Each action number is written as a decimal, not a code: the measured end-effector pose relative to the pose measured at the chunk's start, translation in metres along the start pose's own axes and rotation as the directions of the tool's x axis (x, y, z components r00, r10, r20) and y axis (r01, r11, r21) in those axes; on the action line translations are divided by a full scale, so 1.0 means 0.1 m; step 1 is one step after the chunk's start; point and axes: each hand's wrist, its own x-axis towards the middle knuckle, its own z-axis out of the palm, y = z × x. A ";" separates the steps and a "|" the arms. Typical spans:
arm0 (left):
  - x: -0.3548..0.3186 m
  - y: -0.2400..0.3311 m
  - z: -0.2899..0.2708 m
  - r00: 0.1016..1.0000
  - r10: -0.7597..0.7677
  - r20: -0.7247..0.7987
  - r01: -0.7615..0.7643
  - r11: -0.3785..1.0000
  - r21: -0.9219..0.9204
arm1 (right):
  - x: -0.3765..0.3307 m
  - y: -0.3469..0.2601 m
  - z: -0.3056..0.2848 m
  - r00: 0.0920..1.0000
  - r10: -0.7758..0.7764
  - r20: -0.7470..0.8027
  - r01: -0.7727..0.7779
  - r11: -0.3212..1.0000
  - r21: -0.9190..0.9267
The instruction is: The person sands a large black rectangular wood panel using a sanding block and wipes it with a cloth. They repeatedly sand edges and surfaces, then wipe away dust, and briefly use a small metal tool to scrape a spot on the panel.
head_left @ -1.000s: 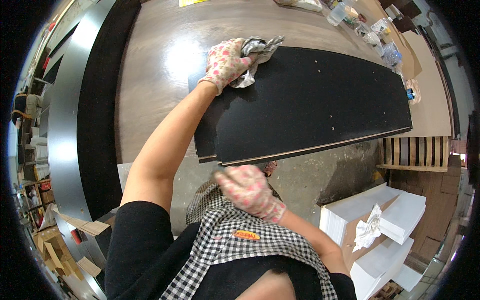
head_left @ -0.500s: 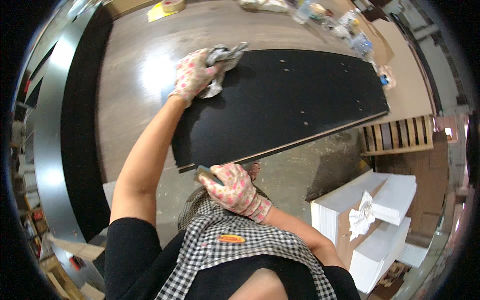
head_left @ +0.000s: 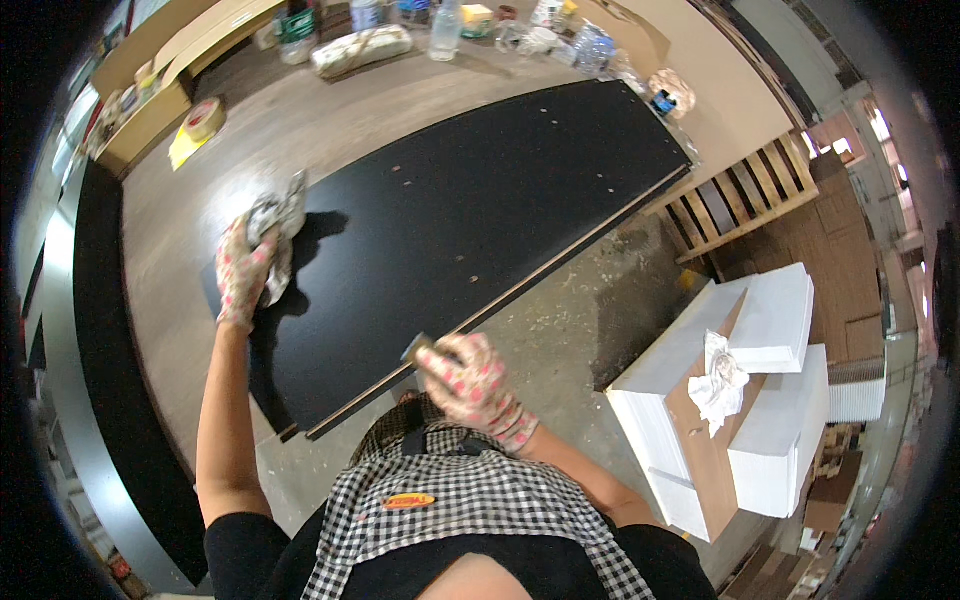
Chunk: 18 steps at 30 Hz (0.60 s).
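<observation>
Black panel point(head_left: 470, 230): long, flat, stiff board lying on the workbench point(head_left: 180, 250), running from 7 o'clock to 1 o'clock; likely heavy and smooth-faced, best gripped along its long edges. Left hand point(head_left: 243, 277), gloved, is closed on a crumpled rag point(head_left: 278, 225) at the panel's 9 o'clock end. Right hand point(head_left: 468, 375) is closed around a small tool point(head_left: 418, 347) against the near edge at 6 o'clock; the tool is mostly hidden, kind unclear.

brown worktable point(head_left: 190, 240) carries a long black panel point(head_left: 470, 220), tape roll point(head_left: 205, 118) and bottles point(head_left: 445, 30).
</observation>
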 end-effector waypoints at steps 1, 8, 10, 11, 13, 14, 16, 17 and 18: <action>-0.01 -0.02 0.00 1.000 -0.021 0.006 0.021 0.999 0.027 | -0.05 0.18 -0.10 0.996 0.082 -0.032 -0.085 0.993 -0.088; 0.03 0.03 0.16 0.977 -0.182 -0.113 0.210 0.920 0.331 | 0.05 1.91 -1.21 0.947 0.206 -0.247 -0.266 0.933 -0.243; 0.09 0.16 0.33 0.966 -0.197 -0.165 0.245 0.901 0.358 | 0.12 2.40 -1.50 0.926 0.195 -0.324 -0.292 0.913 -0.286; 0.12 0.25 0.44 0.968 -0.179 -0.177 0.229 0.920 0.319 | 0.14 2.66 -1.66 0.922 0.194 -0.335 -0.300 0.905 -0.301; 0.19 0.46 0.70 0.947 -0.228 -0.227 0.284 0.924 0.256 | 0.17 3.26 -2.00 0.909 0.184 -0.374 -0.305 0.906 -0.295; 0.23 0.56 0.82 0.947 -0.252 -0.199 0.300 0.916 0.265 | 0.19 3.58 -2.18 0.906 0.190 -0.378 -0.314 0.901 -0.299; 0.33 0.76 1.06 0.950 -0.238 -0.203 0.292 0.908 0.301 | 0.23 4.19 -2.57 0.906 0.215 -0.364 -0.345 0.874 -0.343; 0.38 0.85 1.16 0.953 -0.214 -0.216 0.284 0.880 0.382 | 0.29 4.47 -2.78 0.905 0.211 -0.370 -0.364 0.835 -0.413; 0.41 0.91 1.22 0.953 -0.206 -0.221 0.274 0.899 0.342 | 0.34 4.70 -2.96 0.910 0.203 -0.361 -0.369 0.792 -0.486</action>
